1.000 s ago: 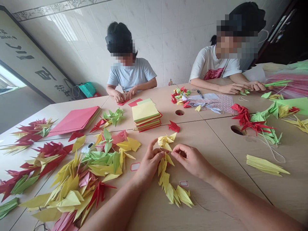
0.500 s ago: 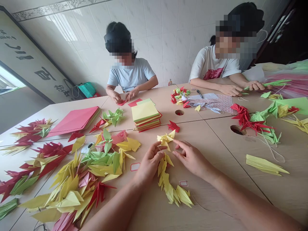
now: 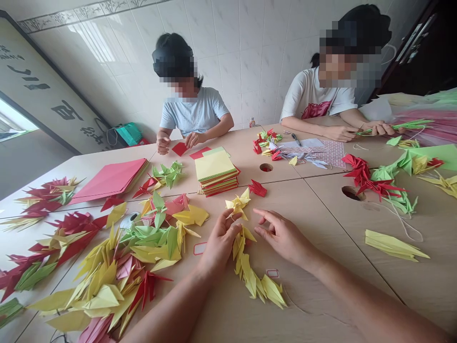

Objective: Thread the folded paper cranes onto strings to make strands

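Note:
My left hand (image 3: 219,236) is closed in a pinch at the upper end of a string of yellow paper cranes (image 3: 246,271). One yellow paper crane (image 3: 239,204) sits just beyond its fingertips, and the rest curve down across the table towards me. A thin thread (image 3: 300,307) trails from the lowest crane to the right. To the right of the top crane is my right hand (image 3: 283,233), open and empty, its fingers loosely bent and a small gap away from the paper. A folded red paper piece (image 3: 257,187) lies beyond both hands.
Mixed folded paper (image 3: 107,281) is heaped on the left. Ahead stand a stack of square paper (image 3: 216,171) and a red sheet pile (image 3: 107,180). Flat yellow folds (image 3: 394,245) lie right, near a table hole (image 3: 352,192). Two people (image 3: 194,112) work opposite.
My right hand has drawn back from the top yellow crane, which has shifted slightly left and up with my left hand. Across the table, one person's hand has lifted off the red paper.

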Available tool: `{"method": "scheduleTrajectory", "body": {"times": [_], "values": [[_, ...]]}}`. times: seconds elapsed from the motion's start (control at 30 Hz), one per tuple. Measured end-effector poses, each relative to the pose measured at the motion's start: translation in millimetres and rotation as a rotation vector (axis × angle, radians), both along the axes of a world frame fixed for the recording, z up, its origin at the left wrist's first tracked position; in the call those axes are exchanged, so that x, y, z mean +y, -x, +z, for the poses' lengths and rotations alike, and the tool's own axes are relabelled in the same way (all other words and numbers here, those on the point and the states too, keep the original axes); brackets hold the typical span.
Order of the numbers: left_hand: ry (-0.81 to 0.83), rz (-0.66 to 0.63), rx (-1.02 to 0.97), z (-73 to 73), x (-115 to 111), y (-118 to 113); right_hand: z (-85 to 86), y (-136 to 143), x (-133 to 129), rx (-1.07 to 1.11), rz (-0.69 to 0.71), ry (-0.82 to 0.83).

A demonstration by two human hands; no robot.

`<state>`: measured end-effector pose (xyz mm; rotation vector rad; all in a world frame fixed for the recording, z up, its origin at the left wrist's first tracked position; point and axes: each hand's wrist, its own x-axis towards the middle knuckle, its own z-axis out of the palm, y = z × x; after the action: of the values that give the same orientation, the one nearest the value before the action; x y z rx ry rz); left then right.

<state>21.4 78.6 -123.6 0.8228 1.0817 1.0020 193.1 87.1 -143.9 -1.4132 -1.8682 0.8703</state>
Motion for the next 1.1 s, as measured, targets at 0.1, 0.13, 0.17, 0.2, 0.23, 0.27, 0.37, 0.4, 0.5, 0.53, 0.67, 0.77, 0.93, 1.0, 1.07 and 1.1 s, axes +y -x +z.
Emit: {"method": "scheduleTrajectory", "body": {"times": [0.1, 0.13, 0.17, 0.2, 0.23, 0.27, 0.37, 0.4, 0.5, 0.53, 0.67, 0.77, 0.93, 1.0, 1.07, 1.1], "values": [[-0.026, -0.048, -0.008, -1.5, 0, 2, 6.8, 1, -3, 0.036, 0.080, 0.015], [-0.034, -0.061, -0.006, -2.1, 0, 2, 9.2, 1, -4, 0.054, 0.114, 0.035], [-0.041, -0.070, 0.003, -2.7, 0, 3, 11.3, 2, -5, 0.071, 0.144, 0.056], [-0.047, -0.079, 0.018, -3.3, 0, 4, 12.8, 2, -6, 0.084, 0.164, 0.077], [-0.053, -0.091, 0.035, -3.7, 0, 5, 13.6, 2, -6, 0.093, 0.174, 0.092], [-0.061, -0.108, 0.050, -3.9, 0, 5, 13.8, 3, -6, 0.097, 0.175, 0.097], [-0.094, -0.172, 0.069, -2.8, -1, 6, 11.8, 3, -6, 0.120, 0.186, 0.064], [-0.103, -0.191, 0.069, -2.0, -1, 5, 10.9, 3, -6, 0.131, 0.193, 0.044], [-0.123, -0.204, 0.072, 0.3, -2, 3, 9.3, 1, -5, 0.129, 0.169, 0.004], [-0.135, -0.197, 0.069, 0.5, -2, 2, 9.2, 1, -4, 0.119, 0.147, 0.001], [-0.226, -0.174, 0.069, -2.5, -2, 1, 8.3, -1, -2, 0.088, 0.089, 0.009], [-0.272, -0.159, 0.115, -4.9, -1, 2, 7.0, -1, 0, 0.081, 0.084, 0.027], [-0.278, -0.156, 0.173, -3.2, -3, 1, 6.5, -1, -1, 0.068, 0.087, 0.026], [-0.283, -0.179, 0.211, -2.7, -4, 1, 7.3, -1, -2, 0.066, 0.079, 0.020], [-0.292, -0.193, 0.263, -3.5, -5, 1, 8.9, 0, -2, 0.064, 0.072, 0.013], [-0.295, -0.195, 0.277, -4.2, -5, 1, 9.9, 0, -3, 0.065, 0.070, 0.012]]}}
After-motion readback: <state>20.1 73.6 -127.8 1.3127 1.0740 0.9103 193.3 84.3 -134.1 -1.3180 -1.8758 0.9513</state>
